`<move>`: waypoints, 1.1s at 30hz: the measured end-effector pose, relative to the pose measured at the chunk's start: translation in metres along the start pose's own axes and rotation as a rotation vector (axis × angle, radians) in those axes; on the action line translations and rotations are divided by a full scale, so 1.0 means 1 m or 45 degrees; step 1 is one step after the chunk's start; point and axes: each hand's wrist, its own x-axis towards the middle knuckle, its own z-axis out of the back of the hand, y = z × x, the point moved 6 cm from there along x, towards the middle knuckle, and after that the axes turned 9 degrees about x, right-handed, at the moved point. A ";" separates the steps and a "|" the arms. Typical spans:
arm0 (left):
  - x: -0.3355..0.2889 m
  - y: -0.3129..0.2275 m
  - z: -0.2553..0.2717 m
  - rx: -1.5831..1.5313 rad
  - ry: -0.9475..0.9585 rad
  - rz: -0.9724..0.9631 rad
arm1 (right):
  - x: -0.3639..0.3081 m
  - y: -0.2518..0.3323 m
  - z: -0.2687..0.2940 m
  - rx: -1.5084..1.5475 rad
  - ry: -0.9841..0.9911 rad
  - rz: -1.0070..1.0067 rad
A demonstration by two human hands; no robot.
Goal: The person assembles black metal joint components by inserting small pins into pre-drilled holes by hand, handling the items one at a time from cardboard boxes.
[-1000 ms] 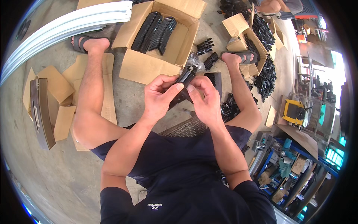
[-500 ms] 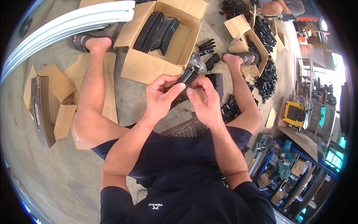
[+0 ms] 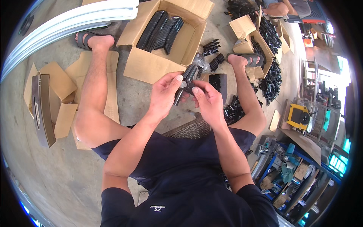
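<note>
Between my legs, both hands hold a black, elongated part (image 3: 190, 72) with a glossy surface. My left hand (image 3: 162, 97) is closed on its left side, thumb uppermost. My right hand (image 3: 210, 102) pinches the part's right side with thumb and fingers. A dark, shiny end sticks out below the fingers; whether it belongs to the same piece I cannot tell. Just beyond the hands lies a crumpled clear plastic bag (image 3: 203, 63). An open cardboard box (image 3: 151, 68) ahead holds rows of similar black parts (image 3: 159, 32).
Loose black parts (image 3: 211, 47) lie right of the box. A small open carton (image 3: 223, 85) holds small black pieces. Farther right are another cardboard box (image 3: 242, 28) and black heaps (image 3: 270, 81). White metal profiles (image 3: 75, 26) cross the upper left. Another person (image 3: 278, 9) sits far right.
The black part has been turned in my hands to a steeper angle. Its dark lower end now shows between my fingers, and my left thumb has moved up.
</note>
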 end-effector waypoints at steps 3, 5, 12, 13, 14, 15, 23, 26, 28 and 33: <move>-0.001 0.001 -0.004 0.179 0.128 0.040 | 0.006 -0.016 0.012 0.145 -0.058 -0.119; -0.006 -0.005 -0.011 0.332 0.265 -0.028 | 0.009 -0.019 0.021 0.353 -0.034 -0.187; -0.024 -0.029 -0.028 0.757 0.504 -0.168 | 0.010 -0.012 0.038 0.595 0.082 -0.381; -0.025 -0.031 -0.030 0.754 0.520 -0.207 | 0.009 -0.013 0.041 0.614 0.099 -0.407; -0.025 -0.030 -0.029 0.833 0.516 -0.234 | 0.010 -0.014 0.044 0.632 0.116 -0.433; -0.024 -0.029 -0.028 0.912 0.512 -0.262 | 0.009 -0.015 0.046 0.651 0.133 -0.459; -0.030 -0.044 -0.037 1.773 0.392 -0.864 | -0.002 -0.025 0.036 0.511 0.240 -0.627; -0.030 -0.042 -0.039 1.581 0.375 -0.912 | -0.007 -0.030 0.031 0.531 0.288 -0.678; -0.027 -0.034 -0.035 1.416 0.409 -0.694 | -0.008 -0.028 0.029 0.461 0.301 -0.719; -0.019 -0.022 -0.031 1.367 0.402 -0.516 | -0.005 0.015 0.040 -0.015 0.180 0.184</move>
